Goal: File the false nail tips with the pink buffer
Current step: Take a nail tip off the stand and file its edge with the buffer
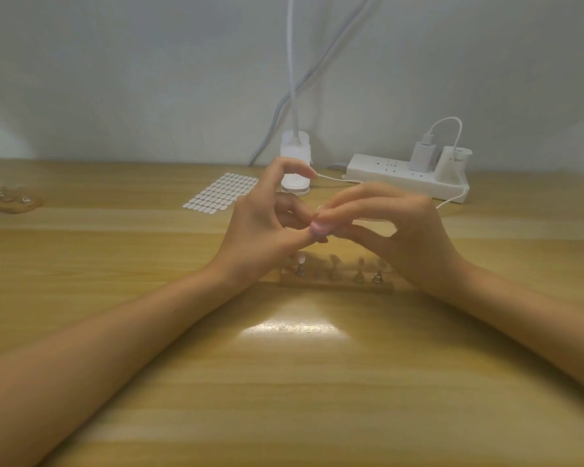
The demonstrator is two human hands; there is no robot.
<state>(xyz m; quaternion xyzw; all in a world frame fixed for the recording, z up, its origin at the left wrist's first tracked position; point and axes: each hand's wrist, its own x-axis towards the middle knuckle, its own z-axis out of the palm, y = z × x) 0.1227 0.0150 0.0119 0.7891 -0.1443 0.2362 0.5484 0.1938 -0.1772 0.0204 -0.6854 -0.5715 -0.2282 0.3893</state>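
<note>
Right grip (402,235) pinches the pink buffer (318,228), touching left grip (260,235), whose hold is unclear.

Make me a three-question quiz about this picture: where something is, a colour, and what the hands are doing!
1. Where is the sticker sheet? A left of the lamp base; B on the wall; C under an arm.
2. What colour is the power strip? A black; B white; C red.
3. What are the left hand and right hand doing? A lying flat; B far apart; C meeting at the pink buffer.
Answers: A, it lies left of the base; B, its casing is white; C, their fingertips touch it.
</note>
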